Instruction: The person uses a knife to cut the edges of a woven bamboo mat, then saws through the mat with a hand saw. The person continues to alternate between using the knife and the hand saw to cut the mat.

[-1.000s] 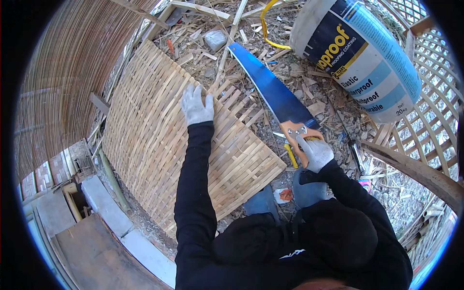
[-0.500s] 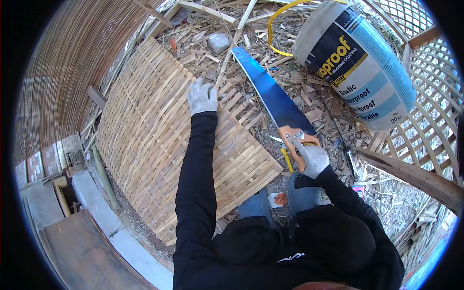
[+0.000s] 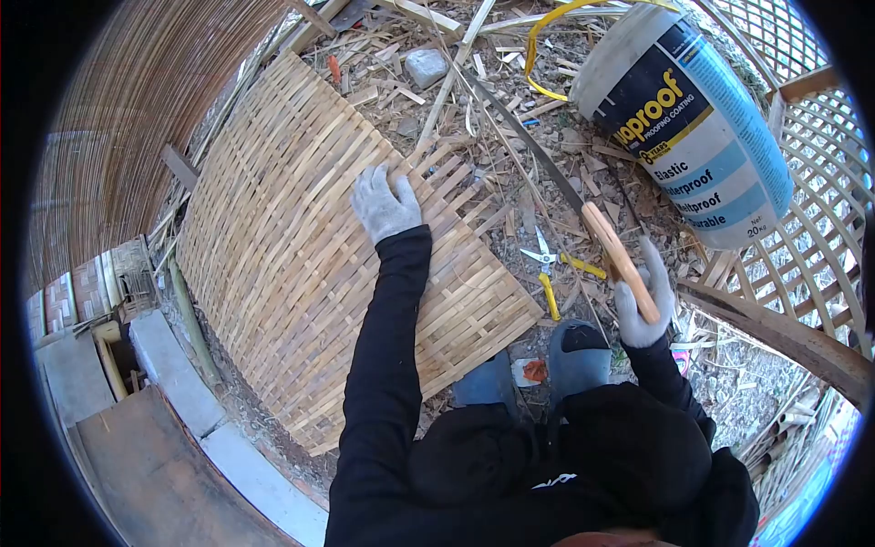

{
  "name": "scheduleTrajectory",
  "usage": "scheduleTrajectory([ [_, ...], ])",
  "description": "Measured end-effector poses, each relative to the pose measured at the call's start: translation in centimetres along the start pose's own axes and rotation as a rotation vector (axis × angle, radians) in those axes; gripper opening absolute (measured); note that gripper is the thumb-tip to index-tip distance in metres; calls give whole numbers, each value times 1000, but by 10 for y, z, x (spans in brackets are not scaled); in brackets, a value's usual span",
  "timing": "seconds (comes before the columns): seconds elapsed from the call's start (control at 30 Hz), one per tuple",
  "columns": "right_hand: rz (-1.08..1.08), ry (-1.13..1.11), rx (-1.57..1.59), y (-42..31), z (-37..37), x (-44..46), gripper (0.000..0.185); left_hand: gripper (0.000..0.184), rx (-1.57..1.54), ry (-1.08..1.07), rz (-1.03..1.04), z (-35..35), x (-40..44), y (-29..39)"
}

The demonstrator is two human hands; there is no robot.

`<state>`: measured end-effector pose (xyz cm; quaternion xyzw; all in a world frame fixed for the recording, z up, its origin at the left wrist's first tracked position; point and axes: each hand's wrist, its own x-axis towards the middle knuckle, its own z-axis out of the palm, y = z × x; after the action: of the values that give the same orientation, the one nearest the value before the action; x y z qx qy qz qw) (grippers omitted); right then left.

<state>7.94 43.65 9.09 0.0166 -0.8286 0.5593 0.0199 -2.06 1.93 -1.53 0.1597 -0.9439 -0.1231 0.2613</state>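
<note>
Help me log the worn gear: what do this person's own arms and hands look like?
The left hand and right hand wear pale grey, full-fingered gloves. Long black sleeves run down to them, and I can make out no markings or cables on either.

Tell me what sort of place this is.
Probably a makeshift work area, perhaps outdoors: wood scraps lie scattered about, a large woven panel sits under the gloved left hand, and the right hand holds a saw.
</note>
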Motion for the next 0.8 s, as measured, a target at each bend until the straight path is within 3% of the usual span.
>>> scheduleTrajectory([
  [0.17, -150, -67, 70, -29, -1, 3, 59, 37, -20, 19, -5, 0, -3, -1],
  [0.2, -10, -109, 157, -45, 4, 6, 51, 36, -20, 23, -6, 0, -3, 0],
  [0.3, -95, -210, 161, -49, 20, 20, 48, 33, -23, 24, -8, -7, 1, 6],
  [0.5, 145, -261, 369, -59, 63, 25, 45, 28, -55, 3, -42, -14, 3, 10],
  [0.7, 336, -278, 531, -48, 61, 27, 44, 27, -36, 29, -4, -6, -1, 6],
  [0.8, 270, -238, 538, -43, 61, 21, 44, 27, -24, -5, -25, -5, -1, 6],
])
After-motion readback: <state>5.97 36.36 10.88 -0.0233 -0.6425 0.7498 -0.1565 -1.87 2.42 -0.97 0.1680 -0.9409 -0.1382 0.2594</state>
